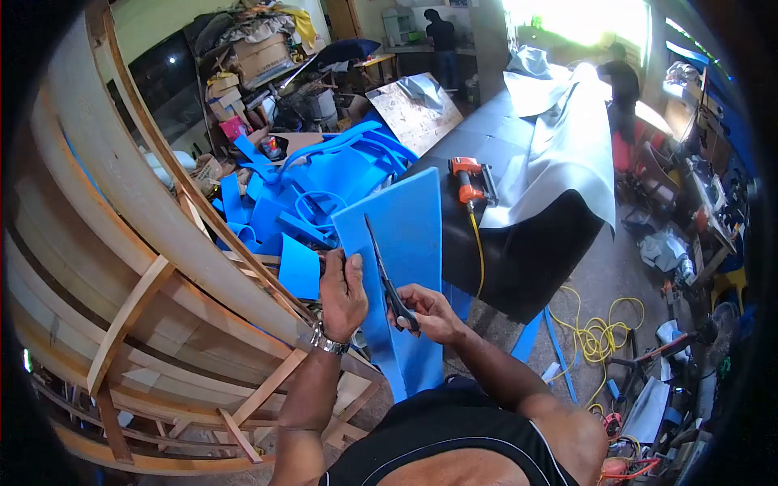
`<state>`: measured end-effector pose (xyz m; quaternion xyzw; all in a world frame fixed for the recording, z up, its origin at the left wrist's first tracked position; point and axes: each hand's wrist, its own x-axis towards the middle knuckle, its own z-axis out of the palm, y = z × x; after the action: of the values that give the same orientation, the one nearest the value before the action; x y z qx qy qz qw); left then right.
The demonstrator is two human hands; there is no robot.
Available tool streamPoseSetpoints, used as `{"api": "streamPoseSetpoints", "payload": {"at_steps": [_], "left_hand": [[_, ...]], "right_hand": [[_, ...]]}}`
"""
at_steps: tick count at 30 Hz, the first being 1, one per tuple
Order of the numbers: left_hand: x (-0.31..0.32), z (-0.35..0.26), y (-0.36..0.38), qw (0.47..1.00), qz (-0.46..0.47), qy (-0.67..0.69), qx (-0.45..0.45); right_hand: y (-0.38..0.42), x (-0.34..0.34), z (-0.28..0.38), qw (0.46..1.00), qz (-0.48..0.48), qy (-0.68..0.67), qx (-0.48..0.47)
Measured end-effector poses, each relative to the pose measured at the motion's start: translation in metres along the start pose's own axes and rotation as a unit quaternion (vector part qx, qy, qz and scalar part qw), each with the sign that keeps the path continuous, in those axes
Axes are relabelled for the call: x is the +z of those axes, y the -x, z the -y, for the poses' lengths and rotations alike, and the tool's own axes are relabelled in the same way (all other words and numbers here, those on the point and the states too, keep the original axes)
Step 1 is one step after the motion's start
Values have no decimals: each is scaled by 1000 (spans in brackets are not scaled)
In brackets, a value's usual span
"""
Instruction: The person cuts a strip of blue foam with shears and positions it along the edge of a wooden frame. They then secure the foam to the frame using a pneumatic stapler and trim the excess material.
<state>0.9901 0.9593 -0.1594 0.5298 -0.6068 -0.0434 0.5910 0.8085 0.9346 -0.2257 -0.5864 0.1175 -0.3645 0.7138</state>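
A blue foam sheet (413,223) stands tilted in front of my body, its wide end pointing away from me. My left hand (344,298), with a metal-band watch on the wrist, grips the sheet's left edge, thumb on the near face. In my right hand (431,314) is a pair of black-handled scissors (381,263), fingers wrapped around the handles. One long blade lies over the foam, pointing up and away; the other blade is not visible. Below the scissors, a slit or fold line runs down the sheet toward me.
A curved wooden frame (154,275) fills the left side. Blue foam offcuts (275,194) pile up ahead. An orange staple gun (470,182) with a yellow hose (604,332) rests on black material (535,259) beside silvery sheeting (571,154). Two people are farther back.
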Motion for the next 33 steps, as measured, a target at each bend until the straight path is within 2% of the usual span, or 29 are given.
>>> {"api": "streamPoseSetpoints", "payload": {"at_steps": [5, 6, 12, 15, 18, 19, 20, 22, 24, 26, 27, 28, 29, 31, 33], "left_hand": [[3, 27, 24, 999, 32, 23, 0], [4, 29, 27, 997, 24, 72, -36], [2, 51, 29, 982, 84, 158, -66], [9, 82, 36, 949, 131, 238, -162], [24, 84, 18, 948, 79, 299, -78], [27, 86, 13, 947, 96, 289, -101], [29, 87, 10, 945, 114, 279, -127], [33, 100, 9, 924, 145, 299, -190], [39, 127, 8, 966, 30, 129, -223], [44, 157, 9, 969, -86, -25, -231], [44, 173, 13, 959, -142, -91, -226], [44, 182, 15, 943, -197, -158, -218], [45, 183, 16, 945, -193, -177, -199], [49, 175, 27, 945, -183, -216, -163], [50, 167, 41, 947, -107, -156, -258]], "right_hand": [[-7, -2, 2, 1000, -5, -29, 0], [-9, -3, 1, 999, -3, -32, -2], [-17, -14, -18, 1000, 16, 5, -15], [-39, -32, -20, 1000, 11, -14, -6], [-60, -57, -22, 998, 60, 17, 32], [-66, -65, -21, 996, 74, 26, 53], [-74, -66, -4, 989, 76, 100, 77], [-92, -77, -15, 989, 97, 59, 99], [-115, -91, -23, 988, 104, 50, 104], [-144, -110, -48, 991, 9, 130, -23], [-156, -122, -60, 981, -38, 169, -84], [-172, -142, -62, 959, -107, 248, -89], [-192, -166, -61, 925, -176, 324, -92], [-230, -221, -54, 825, -277, 490, -53], [-255, -265, -45, 727, -292, 618, 65]]}}
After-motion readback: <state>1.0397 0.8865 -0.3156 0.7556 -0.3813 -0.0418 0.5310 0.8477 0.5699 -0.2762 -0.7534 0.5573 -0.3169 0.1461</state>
